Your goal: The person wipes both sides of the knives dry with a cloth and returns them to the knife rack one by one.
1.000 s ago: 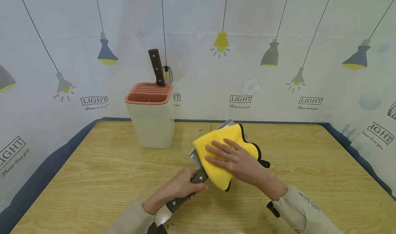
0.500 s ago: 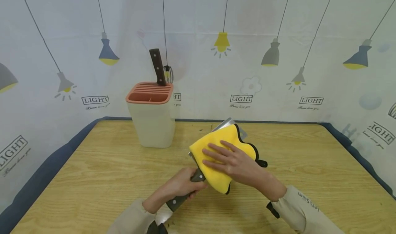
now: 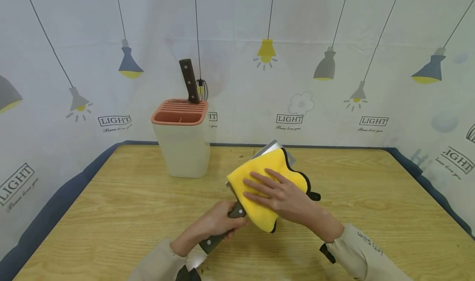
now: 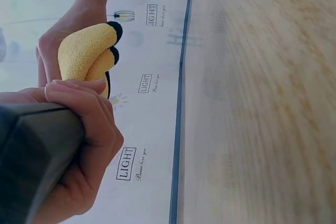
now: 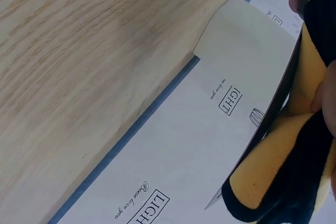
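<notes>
The left hand [image 3: 219, 222] curls its fingers [image 4: 86, 129] round the dark cleaver handle [image 3: 222, 233]. The right hand [image 3: 280, 192] presses straight, spread fingers [image 3: 256, 186] on the yellow cloth [image 3: 265, 178] draped over the cleaver blade [image 3: 272, 148], above the wooden table [image 3: 111, 215]. The right wrist view shows the blade's mirror face (the head view shows only edges). A knife block [image 3: 180, 138] stands behind.
</notes>
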Motion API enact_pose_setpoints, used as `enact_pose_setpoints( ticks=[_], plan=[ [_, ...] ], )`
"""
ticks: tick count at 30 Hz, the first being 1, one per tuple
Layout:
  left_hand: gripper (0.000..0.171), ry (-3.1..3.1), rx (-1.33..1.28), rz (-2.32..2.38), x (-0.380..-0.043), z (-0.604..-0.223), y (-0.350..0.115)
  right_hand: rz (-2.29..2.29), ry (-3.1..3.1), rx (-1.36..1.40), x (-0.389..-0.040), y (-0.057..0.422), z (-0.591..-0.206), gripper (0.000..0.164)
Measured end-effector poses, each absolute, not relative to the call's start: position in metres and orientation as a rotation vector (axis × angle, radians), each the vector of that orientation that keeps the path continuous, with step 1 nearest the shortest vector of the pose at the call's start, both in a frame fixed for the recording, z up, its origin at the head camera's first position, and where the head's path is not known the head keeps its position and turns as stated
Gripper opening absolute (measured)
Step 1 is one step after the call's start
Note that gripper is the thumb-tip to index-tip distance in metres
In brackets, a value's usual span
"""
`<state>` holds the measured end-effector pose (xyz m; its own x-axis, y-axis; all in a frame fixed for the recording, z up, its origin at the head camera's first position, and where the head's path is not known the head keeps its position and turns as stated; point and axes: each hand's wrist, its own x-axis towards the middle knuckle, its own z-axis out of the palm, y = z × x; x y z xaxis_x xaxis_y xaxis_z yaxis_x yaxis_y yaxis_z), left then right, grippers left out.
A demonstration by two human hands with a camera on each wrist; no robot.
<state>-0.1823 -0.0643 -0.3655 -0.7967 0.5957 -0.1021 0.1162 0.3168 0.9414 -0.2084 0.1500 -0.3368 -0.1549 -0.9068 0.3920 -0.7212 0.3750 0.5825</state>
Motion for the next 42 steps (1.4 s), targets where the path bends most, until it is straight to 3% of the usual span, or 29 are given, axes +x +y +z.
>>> enact_pose_setpoints(
  ticks=[9,42],
  plan=[
    [0.018,2.164,0.637,1.501,-0.182,-0.366,-0.064,-0.339,-1.983,1.356,-0.21,0.155,-0.334,0.058],
    [0.015,2.163,0.709,1.519,-0.181,-0.366,-0.067,-0.254,-2.174,1.088,-0.228,0.177,-0.328,0.062]
  ],
)
